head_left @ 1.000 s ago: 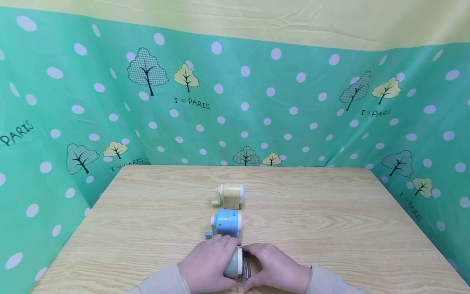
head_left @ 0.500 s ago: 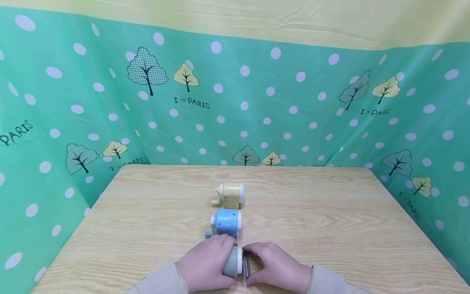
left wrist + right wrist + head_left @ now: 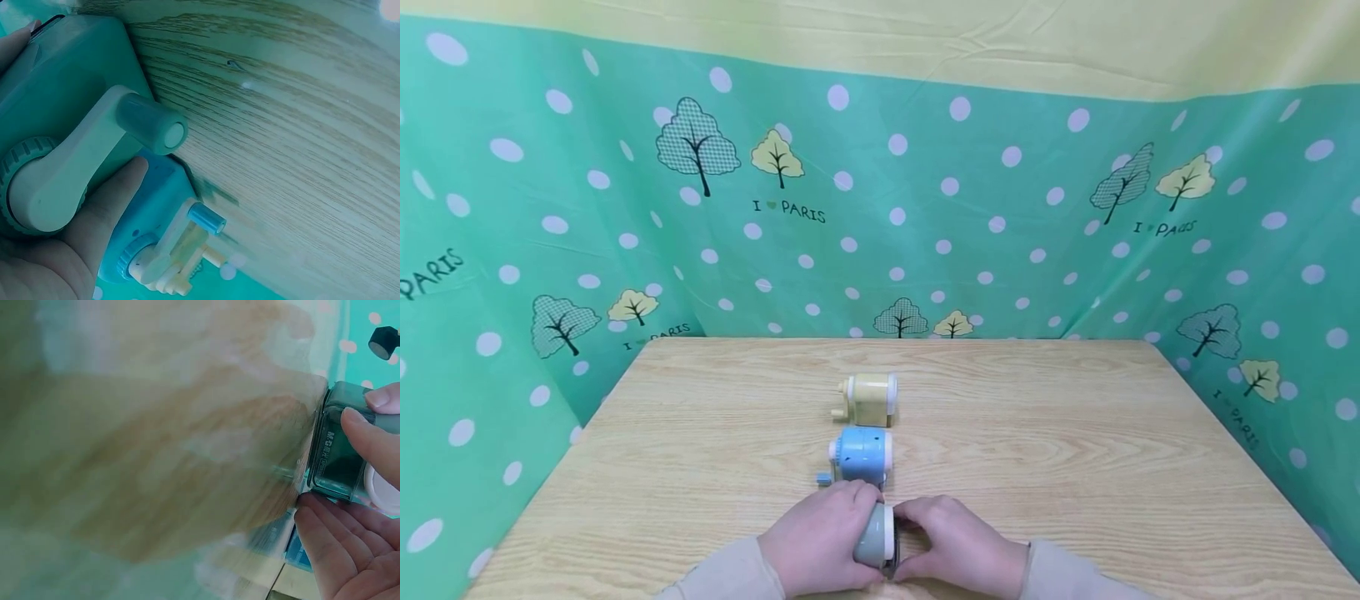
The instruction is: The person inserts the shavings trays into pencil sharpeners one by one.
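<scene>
A grey-green hand-crank pencil sharpener with a white front stands at the table's near side. My left hand grips its body from the left. In the left wrist view its crank lies close to my left fingers. My right hand is at the sharpener's front, pinching the dark see-through shavings drawer between thumb and fingers. The drawer sits close against the sharpener's front. A blue pencil sharpener stands just behind the left hand, and a cream pencil sharpener farther back.
The wooden table extends to both sides of the row of sharpeners. A green dotted curtain surrounds its back and sides.
My right hand has shifted slightly left, bringing the drawer from sticking out to close against the sharpener's front. My left hand keeps its grip. The other two sharpeners have not moved.
</scene>
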The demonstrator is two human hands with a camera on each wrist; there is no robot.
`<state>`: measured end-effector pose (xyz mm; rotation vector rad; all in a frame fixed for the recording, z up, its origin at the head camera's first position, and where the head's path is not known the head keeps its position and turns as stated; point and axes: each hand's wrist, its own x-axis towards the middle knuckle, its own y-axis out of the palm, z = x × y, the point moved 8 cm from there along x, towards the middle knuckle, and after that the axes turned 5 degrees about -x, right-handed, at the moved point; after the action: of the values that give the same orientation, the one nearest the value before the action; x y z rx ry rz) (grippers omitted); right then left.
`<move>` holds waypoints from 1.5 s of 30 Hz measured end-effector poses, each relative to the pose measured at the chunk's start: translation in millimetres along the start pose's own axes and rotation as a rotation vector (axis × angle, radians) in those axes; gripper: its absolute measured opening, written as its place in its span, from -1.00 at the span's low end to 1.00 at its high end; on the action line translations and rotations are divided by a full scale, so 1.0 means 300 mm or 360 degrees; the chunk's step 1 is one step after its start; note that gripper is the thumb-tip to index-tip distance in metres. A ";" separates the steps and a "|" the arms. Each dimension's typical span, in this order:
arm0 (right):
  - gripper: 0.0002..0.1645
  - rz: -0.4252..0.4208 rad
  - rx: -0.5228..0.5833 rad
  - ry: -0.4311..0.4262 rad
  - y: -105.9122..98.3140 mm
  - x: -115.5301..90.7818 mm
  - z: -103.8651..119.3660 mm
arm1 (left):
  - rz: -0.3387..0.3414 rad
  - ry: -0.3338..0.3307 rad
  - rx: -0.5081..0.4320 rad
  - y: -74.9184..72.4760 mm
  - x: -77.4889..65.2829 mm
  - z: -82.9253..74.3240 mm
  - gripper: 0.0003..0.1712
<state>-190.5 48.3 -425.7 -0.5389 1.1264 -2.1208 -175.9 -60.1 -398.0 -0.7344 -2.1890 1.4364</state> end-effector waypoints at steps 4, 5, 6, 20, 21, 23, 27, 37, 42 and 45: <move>-0.33 0.0023 0.0033 0.0014 0.008 0.009 0.005 | -0.0016 0.0015 -0.0013 -0.001 -0.001 -0.001 -0.33; -0.34 0.0026 0.0034 0.0017 0.009 0.010 0.006 | -0.0019 0.0019 -0.0013 -0.001 -0.001 -0.002 -0.34; -0.34 0.0028 0.0036 0.0019 0.011 0.011 0.006 | -0.0015 0.0020 -0.0018 0.000 0.000 -0.002 -0.34; -0.36 -0.0015 0.0025 -0.0050 0.010 0.014 0.015 | -0.0017 0.0024 -0.0025 0.002 0.000 0.001 -0.35; -0.37 -0.0018 0.0025 -0.0055 0.010 0.014 0.016 | -0.0017 0.0024 -0.0025 0.002 0.000 0.001 -0.35; -0.38 -0.0020 0.0023 -0.0063 0.010 0.015 0.018 | -0.0017 0.0029 -0.0022 0.002 -0.002 -0.001 -0.35; -0.40 -0.0030 0.0012 -0.0075 0.010 0.015 0.022 | -0.0021 0.0039 -0.0015 0.004 -0.001 -0.002 -0.34; -0.46 -0.0066 -0.0007 -0.0091 0.011 0.018 0.026 | -0.0046 0.0043 0.0006 0.001 -0.002 -0.004 -0.37; -0.47 -0.0068 0.0011 -0.0092 0.010 0.022 0.027 | -0.0038 0.0040 0.0000 0.002 -0.001 -0.004 -0.35; -0.45 -0.0066 0.0017 -0.0084 0.010 0.023 0.026 | -0.0030 0.0032 -0.0011 0.003 0.002 -0.003 -0.36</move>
<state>-189.3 37.8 -423.6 -0.6145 1.0830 -2.1344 -175.6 -58.8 -398.5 -0.7257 -2.1809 1.4074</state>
